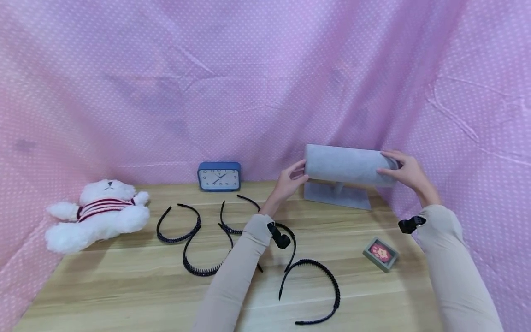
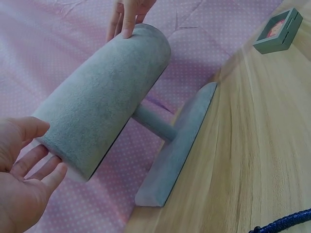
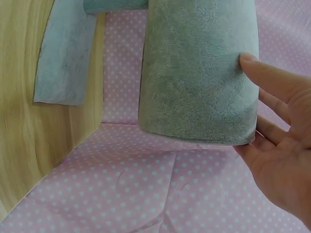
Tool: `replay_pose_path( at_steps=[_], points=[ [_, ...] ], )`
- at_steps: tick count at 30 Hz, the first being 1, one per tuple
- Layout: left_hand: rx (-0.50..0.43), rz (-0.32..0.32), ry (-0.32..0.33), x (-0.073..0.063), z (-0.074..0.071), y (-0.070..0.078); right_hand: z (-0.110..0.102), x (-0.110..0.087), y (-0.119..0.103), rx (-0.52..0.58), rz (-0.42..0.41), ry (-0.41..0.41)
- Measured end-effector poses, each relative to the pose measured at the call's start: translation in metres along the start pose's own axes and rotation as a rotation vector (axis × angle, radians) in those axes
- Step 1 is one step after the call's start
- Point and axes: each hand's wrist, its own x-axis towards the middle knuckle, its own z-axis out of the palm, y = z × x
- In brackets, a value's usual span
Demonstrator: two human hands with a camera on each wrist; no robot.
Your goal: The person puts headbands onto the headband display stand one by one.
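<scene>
Far-right plush stand (image 1: 343, 164), probably light, best held by ends, is pinched by right hand (image 1: 408, 172), touched by half-spread left hand (image 1: 288, 180).

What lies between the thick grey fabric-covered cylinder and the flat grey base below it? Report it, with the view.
A slim grey round post joins cylinder to base, plainest in the left wrist view.

Display stand (image 1: 344, 165): matt, velvety cloth
Tabletop (image 1: 145, 286): smooth wood grain
Headbands (image 1: 337, 289): glossy, knobbly
Teddy bear (image 1: 103, 219): fluffy plush
Alarm clock (image 1: 219, 177): smooth plastic
Backdrop (image 1: 265, 83): cloth
</scene>
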Motion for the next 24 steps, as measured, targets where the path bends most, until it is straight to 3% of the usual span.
replay_pose_path(
  at_steps=[9, 17, 24],
  points=[
    [0.073, 0.052, 0.015, -0.007, -0.023, 0.004, 0.014, 0.012, -0.009, 0.024, -0.042, 0.002],
    [0.122, 0.096, 0.082, -0.018, -0.047, 0.007, 0.027, 0.025, -0.027, -0.006, -0.046, -0.039],
    [0.145, 0.114, 0.14, -0.03, -0.067, 0.01, 0.043, 0.032, -0.038, 0.018, -0.153, -0.035]
  ],
)
